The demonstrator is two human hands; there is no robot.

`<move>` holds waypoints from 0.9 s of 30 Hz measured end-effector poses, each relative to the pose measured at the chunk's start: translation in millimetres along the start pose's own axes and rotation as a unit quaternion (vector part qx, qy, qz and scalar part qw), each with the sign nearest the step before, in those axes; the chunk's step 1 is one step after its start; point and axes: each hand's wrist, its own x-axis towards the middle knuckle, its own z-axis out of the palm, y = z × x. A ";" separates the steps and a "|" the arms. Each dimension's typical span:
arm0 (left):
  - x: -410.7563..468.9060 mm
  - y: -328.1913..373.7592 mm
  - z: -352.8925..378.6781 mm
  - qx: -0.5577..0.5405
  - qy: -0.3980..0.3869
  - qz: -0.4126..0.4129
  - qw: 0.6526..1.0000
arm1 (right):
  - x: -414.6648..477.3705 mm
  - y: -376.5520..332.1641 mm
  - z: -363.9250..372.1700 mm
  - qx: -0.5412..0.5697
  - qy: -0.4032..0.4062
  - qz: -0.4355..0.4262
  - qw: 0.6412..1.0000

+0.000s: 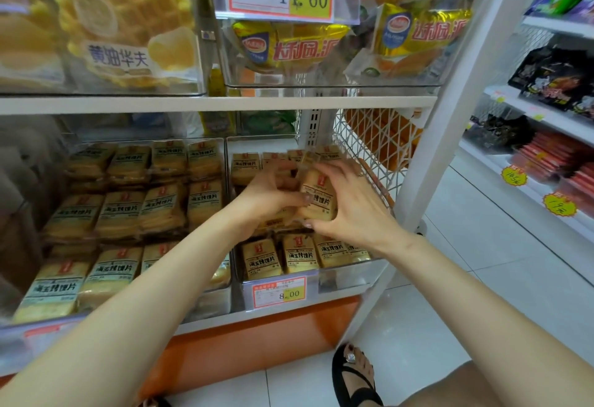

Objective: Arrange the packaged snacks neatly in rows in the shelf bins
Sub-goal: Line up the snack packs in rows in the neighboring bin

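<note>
Snack packet (319,202) pinched by right hand (348,202) over bin (353,276); left hand (268,196) seemingly grips it too.

White floor tiles (482,294) gleam under bright, even shop light. A white shelf board (193,105) runs across to a white upright post (450,117) on its right, with a white wire mesh panel (363,149) beside it. An orange base panel (257,342) sits below. Off right stands a second white shelving unit (546,25), possibly mesh-backed.
</note>
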 end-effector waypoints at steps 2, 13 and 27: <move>-0.7 1.2 -1.1 0.063 -0.012 0.036 0.997 | 1.3 7.3 -8.8 -0.015 0.004 0.006 1.000; 6.2 -18.3 -35.6 0.615 0.004 0.016 0.788 | 1.7 32.3 -28.5 -0.240 -0.187 -0.024 0.952; 1.4 -10.0 -56.0 0.388 0.105 0.069 0.913 | 3.9 30.4 -12.1 -0.335 -0.335 0.070 0.878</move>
